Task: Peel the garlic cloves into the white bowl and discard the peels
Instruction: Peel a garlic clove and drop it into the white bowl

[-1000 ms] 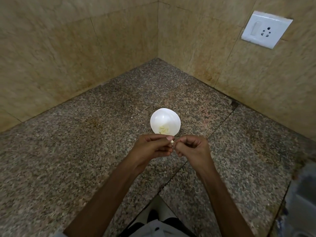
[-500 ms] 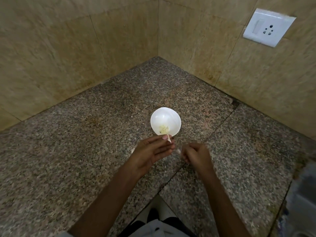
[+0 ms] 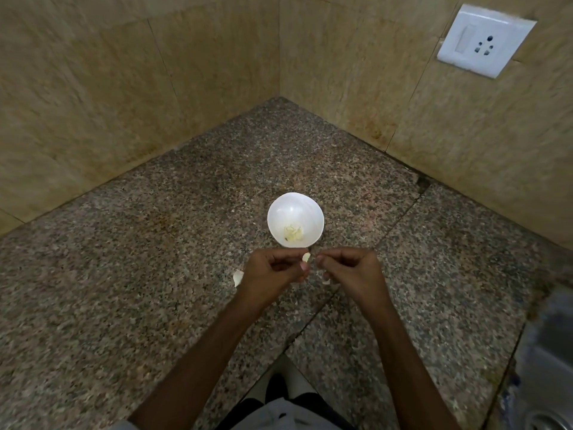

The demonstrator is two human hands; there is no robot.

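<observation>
- Left hand [image 3: 274,273]: thumb and forefinger pinch a garlic clove [image 3: 306,257].
- Right hand [image 3: 352,271]: fingers curled at the clove's 3 o'clock; what it holds cannot be told.
- Bowl [image 3: 294,206]: 12 o'clock of the hands, peeled cloves [image 3: 293,233] inside.
- Peel [image 3: 237,277]: 9 o'clock of left hand.

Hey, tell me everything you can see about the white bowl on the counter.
The white bowl is small, round and smooth, glossy like plastic or ceramic. It stands upright on the speckled granite counter, just beyond the hands. A few pale peeled garlic cloves lie at its bottom, toward the near side. Neither the left hand nor the right hand touches it.
</observation>
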